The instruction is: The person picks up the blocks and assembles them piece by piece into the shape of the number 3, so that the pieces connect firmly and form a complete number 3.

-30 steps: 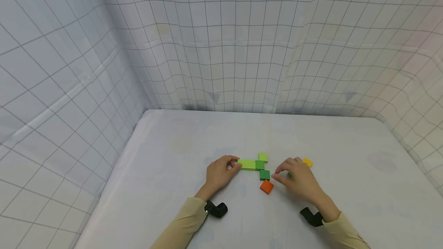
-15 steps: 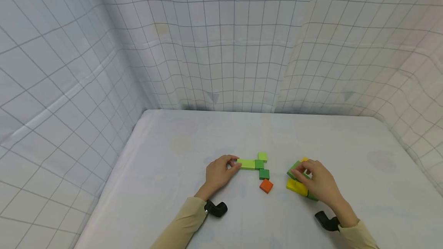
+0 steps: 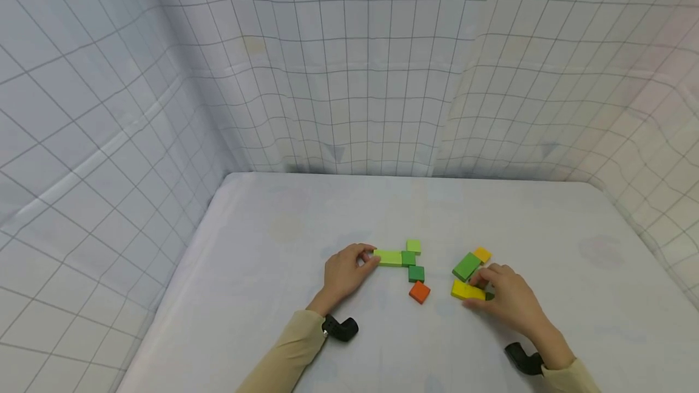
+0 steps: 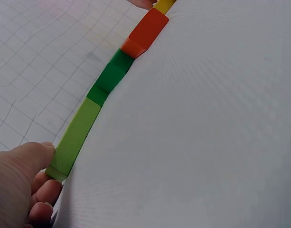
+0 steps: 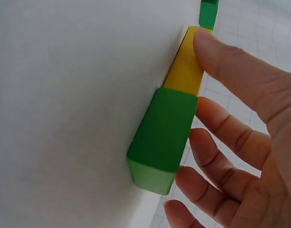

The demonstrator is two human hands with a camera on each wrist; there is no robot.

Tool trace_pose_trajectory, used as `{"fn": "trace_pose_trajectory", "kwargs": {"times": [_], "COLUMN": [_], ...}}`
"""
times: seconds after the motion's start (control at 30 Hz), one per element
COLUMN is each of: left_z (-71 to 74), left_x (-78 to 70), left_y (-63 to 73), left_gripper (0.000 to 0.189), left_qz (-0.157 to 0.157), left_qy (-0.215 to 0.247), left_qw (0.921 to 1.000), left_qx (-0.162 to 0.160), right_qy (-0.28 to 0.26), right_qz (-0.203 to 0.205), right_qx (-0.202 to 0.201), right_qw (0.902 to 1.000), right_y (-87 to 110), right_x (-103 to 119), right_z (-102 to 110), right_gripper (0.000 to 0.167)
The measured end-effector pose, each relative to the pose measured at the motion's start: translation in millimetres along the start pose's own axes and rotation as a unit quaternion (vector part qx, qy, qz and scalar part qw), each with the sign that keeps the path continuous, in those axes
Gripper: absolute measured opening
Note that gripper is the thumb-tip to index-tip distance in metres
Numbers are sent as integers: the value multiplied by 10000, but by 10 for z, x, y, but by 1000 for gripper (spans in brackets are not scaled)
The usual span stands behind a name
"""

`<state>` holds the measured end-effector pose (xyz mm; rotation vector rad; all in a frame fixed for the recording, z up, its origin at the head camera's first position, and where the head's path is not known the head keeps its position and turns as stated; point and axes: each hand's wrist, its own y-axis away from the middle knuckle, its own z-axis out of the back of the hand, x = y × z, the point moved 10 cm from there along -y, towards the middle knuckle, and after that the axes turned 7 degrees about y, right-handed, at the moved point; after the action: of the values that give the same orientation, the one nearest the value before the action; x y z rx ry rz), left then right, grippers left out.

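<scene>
My left hand [image 3: 348,272] pinches the left end of a long light green block [image 3: 388,258] between thumb and fingers, plain in the left wrist view [image 4: 76,135]. Touching its right end is a small green block [image 3: 408,258], with a light green square block [image 3: 413,247] above and a dark green block [image 3: 416,273] below. To the right, my right hand [image 3: 513,299] has its thumb and index finger on either side of a yellow block [image 3: 467,290]. A green block [image 5: 164,128] adjoins the yellow one, mostly hidden by the hand in the head view.
An orange-red block [image 3: 419,292] lies skewed between the hands. Beyond the yellow block are a green block [image 3: 466,266] and an orange-yellow block [image 3: 482,255]. White cloth covers the table [image 3: 273,320], and gridded curtains [image 3: 349,65] hang behind and at the sides.
My right hand has moved right from beside the dark green block, passed over the green block, and come down to the yellow block. The left hand keeps its place on the light green block.
</scene>
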<state>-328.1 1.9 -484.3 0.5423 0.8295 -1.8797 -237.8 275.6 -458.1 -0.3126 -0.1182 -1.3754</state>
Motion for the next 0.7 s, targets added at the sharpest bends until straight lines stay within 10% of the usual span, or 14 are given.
{"fn": "trace_pose_trajectory", "kwargs": {"times": [0.7], "left_z": [-18], "left_x": [17], "left_y": [-7], "left_gripper": [29], "left_qz": [31], "left_qy": [-33], "left_qw": [10000], "left_qx": [17], "right_qy": [-5], "right_qz": [324], "right_qx": [482], "right_qw": [9983], "right_y": [122], "right_x": [221], "right_z": [-27], "right_gripper": [31]}}
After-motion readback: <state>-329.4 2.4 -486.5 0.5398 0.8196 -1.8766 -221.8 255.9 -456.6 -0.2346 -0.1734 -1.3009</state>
